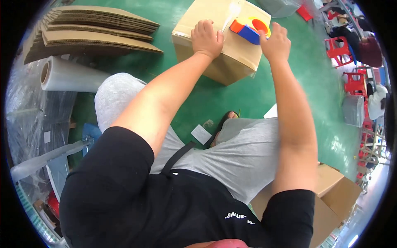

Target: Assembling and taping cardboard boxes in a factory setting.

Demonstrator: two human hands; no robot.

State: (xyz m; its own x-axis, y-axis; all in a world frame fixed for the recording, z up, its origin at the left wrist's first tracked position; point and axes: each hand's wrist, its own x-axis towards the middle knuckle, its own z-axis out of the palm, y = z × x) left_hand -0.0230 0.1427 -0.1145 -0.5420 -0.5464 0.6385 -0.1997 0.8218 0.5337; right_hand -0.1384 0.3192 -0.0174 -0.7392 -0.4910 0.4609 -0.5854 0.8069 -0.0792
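A closed brown carton (202, 16) stands on the floor in front of me. My left hand (207, 39) lies on its top near the left side, fingers stretched out and palm down. On the right part of the carton's top is a tape dispenser (249, 34) with blue, orange and yellow parts and a round orange middle. My right hand (276, 44) is at the dispenser's right end, its thumb against it and its fingers bent around that side. The grip itself is partly hidden by the hand.
Flattened cardboard sheets (99, 37) are stacked at the far left, beside a roll of clear film (78, 75). An open carton (331, 198) stands by my right side. Red stools (339, 50) and people are at the far right. White paper (201, 134) lies between my feet.
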